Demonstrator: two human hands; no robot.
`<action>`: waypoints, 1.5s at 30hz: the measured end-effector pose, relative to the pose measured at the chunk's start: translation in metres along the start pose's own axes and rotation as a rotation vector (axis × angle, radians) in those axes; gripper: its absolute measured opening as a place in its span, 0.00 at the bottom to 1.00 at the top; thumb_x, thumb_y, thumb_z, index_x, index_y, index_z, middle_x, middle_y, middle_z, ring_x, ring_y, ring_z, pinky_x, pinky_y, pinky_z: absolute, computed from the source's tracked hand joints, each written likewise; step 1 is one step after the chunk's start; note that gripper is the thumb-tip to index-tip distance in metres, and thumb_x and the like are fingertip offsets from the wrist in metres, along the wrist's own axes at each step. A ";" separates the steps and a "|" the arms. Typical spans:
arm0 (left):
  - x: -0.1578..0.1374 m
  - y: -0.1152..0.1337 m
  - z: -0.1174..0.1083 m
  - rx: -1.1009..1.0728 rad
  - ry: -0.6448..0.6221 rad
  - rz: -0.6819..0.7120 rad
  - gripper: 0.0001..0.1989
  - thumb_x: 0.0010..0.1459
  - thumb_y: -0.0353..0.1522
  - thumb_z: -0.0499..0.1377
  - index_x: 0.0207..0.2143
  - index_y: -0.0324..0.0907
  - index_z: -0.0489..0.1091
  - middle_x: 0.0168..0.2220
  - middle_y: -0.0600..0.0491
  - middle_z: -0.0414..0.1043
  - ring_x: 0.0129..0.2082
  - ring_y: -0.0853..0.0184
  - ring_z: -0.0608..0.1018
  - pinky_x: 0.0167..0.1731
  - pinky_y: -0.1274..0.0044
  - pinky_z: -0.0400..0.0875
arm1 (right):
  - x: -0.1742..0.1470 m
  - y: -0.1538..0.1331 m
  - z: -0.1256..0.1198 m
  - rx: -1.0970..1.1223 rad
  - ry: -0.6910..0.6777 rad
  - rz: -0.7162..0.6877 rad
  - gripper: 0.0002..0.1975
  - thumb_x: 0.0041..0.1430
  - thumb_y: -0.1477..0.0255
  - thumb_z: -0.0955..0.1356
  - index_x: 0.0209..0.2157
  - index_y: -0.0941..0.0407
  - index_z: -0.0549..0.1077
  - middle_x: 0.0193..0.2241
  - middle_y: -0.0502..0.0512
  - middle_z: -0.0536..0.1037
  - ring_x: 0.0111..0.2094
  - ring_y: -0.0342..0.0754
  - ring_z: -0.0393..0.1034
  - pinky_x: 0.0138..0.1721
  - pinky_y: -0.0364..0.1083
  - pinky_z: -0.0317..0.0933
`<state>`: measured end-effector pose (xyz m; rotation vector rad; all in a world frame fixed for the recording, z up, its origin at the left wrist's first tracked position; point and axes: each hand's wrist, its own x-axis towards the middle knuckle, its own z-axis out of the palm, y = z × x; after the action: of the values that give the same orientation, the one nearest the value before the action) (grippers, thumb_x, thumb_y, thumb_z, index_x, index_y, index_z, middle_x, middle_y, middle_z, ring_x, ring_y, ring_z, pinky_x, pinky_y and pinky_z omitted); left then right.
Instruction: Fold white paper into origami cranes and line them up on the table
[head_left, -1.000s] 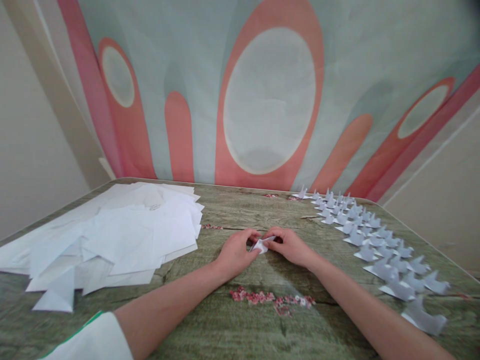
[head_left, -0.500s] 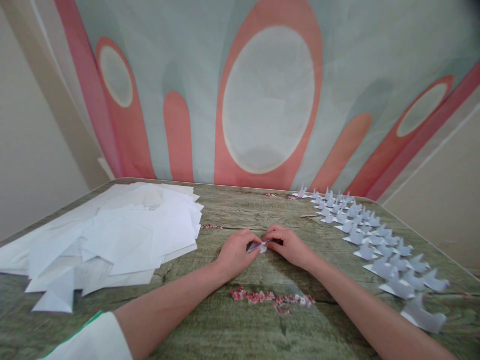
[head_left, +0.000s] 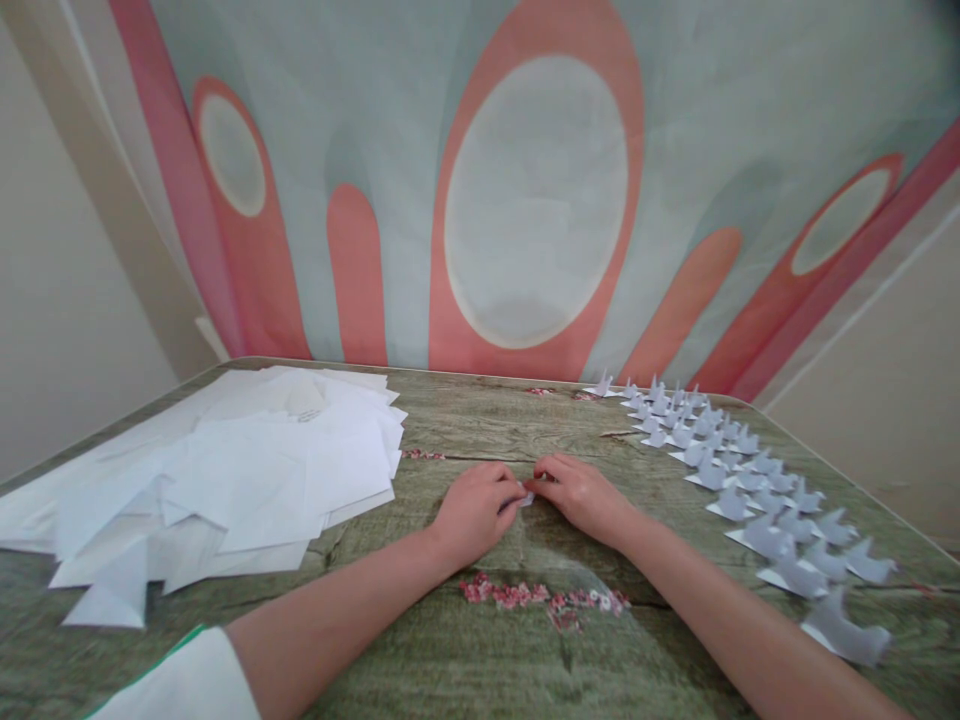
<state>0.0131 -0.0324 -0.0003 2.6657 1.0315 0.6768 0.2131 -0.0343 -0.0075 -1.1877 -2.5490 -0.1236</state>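
Note:
A small piece of folded white paper (head_left: 527, 498) is held between my two hands over the middle of the table. My left hand (head_left: 480, 510) pinches it from the left, and the fingers cover most of it. From the right, my right hand (head_left: 577, 492) grips its other side with thumb and forefinger. Only a little of the paper shows between the fingertips, so its folded shape cannot be made out.
A spread pile of white paper sheets (head_left: 277, 480) covers the table's left side, with a folded paper piece (head_left: 116, 590) at its near edge. Several folded paper birds (head_left: 765, 535) stand in rows along the right. The wood-patterned table (head_left: 420, 650) meets a patterned backdrop (head_left: 405, 150) behind.
My left fingers have closed further over the paper, so less of it shows. My right hand has shifted slightly right. The paper pile and birds stay in place.

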 end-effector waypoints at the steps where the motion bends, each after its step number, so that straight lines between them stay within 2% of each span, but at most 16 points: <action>1: 0.000 0.001 -0.001 0.033 -0.011 0.019 0.09 0.58 0.31 0.52 0.35 0.43 0.72 0.35 0.53 0.69 0.37 0.66 0.70 0.40 0.75 0.64 | 0.000 0.000 -0.001 0.015 -0.016 0.000 0.11 0.62 0.69 0.60 0.38 0.56 0.73 0.33 0.55 0.71 0.35 0.47 0.63 0.37 0.45 0.58; 10: -0.005 0.011 -0.009 0.282 -0.128 0.136 0.12 0.59 0.31 0.50 0.44 0.43 0.67 0.36 0.50 0.68 0.37 0.64 0.69 0.38 0.72 0.64 | -0.006 0.001 -0.005 0.124 -0.020 -0.058 0.14 0.61 0.78 0.59 0.40 0.56 0.73 0.36 0.57 0.72 0.38 0.47 0.64 0.40 0.46 0.60; 19: -0.007 0.015 -0.013 0.312 -0.181 0.196 0.15 0.59 0.36 0.52 0.48 0.42 0.62 0.42 0.47 0.65 0.42 0.61 0.68 0.42 0.69 0.62 | -0.008 0.000 -0.003 0.198 0.043 -0.040 0.17 0.55 0.83 0.59 0.40 0.57 0.74 0.36 0.57 0.73 0.40 0.47 0.65 0.41 0.47 0.61; 23: -0.007 0.015 -0.013 0.328 -0.182 0.196 0.16 0.58 0.37 0.52 0.48 0.42 0.62 0.42 0.47 0.65 0.43 0.60 0.67 0.42 0.69 0.62 | -0.010 0.002 0.002 0.226 0.074 0.001 0.17 0.54 0.83 0.59 0.41 0.56 0.74 0.36 0.57 0.73 0.40 0.47 0.65 0.42 0.47 0.61; 29: -0.008 0.017 -0.013 0.339 -0.199 0.180 0.16 0.58 0.38 0.52 0.47 0.42 0.63 0.40 0.47 0.65 0.42 0.59 0.68 0.41 0.69 0.63 | -0.010 0.009 0.001 0.226 0.139 0.170 0.20 0.53 0.84 0.58 0.42 0.56 0.73 0.38 0.56 0.73 0.40 0.47 0.66 0.44 0.48 0.61; 32: -0.009 0.017 -0.013 0.313 -0.186 0.168 0.16 0.58 0.38 0.52 0.48 0.42 0.63 0.43 0.46 0.65 0.45 0.59 0.67 0.44 0.69 0.62 | -0.009 0.003 -0.005 0.200 0.089 0.172 0.20 0.52 0.85 0.58 0.42 0.57 0.73 0.39 0.57 0.73 0.41 0.47 0.65 0.44 0.48 0.61; 36: -0.011 0.014 -0.010 0.270 -0.155 0.163 0.18 0.58 0.38 0.53 0.50 0.42 0.61 0.50 0.45 0.63 0.50 0.59 0.65 0.49 0.67 0.60 | -0.011 -0.013 -0.010 0.124 -0.031 0.097 0.18 0.54 0.84 0.59 0.42 0.56 0.72 0.41 0.57 0.72 0.43 0.48 0.63 0.46 0.49 0.59; 38: -0.012 0.012 -0.008 0.260 -0.153 0.170 0.19 0.58 0.38 0.52 0.51 0.41 0.61 0.52 0.45 0.63 0.52 0.59 0.64 0.50 0.67 0.58 | -0.014 -0.020 -0.009 0.082 -0.070 0.080 0.20 0.53 0.84 0.60 0.45 0.57 0.71 0.43 0.58 0.72 0.44 0.49 0.62 0.46 0.49 0.59; 41: -0.012 0.011 -0.007 0.249 -0.161 0.178 0.18 0.59 0.38 0.52 0.50 0.41 0.61 0.52 0.45 0.63 0.52 0.59 0.65 0.52 0.66 0.57 | -0.021 -0.027 -0.006 0.024 -0.091 0.095 0.23 0.52 0.85 0.61 0.50 0.58 0.67 0.46 0.59 0.70 0.46 0.50 0.60 0.47 0.50 0.57; 45: -0.013 0.013 -0.010 0.239 -0.188 0.181 0.19 0.59 0.38 0.51 0.52 0.40 0.60 0.54 0.44 0.62 0.53 0.60 0.65 0.52 0.67 0.57 | -0.025 -0.030 -0.003 -0.015 -0.113 0.141 0.23 0.53 0.84 0.60 0.51 0.57 0.66 0.48 0.58 0.69 0.47 0.51 0.59 0.47 0.50 0.56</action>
<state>0.0077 -0.0502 0.0085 2.9861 0.8778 0.3405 0.2062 -0.0728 -0.0109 -1.4126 -2.5534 -0.0440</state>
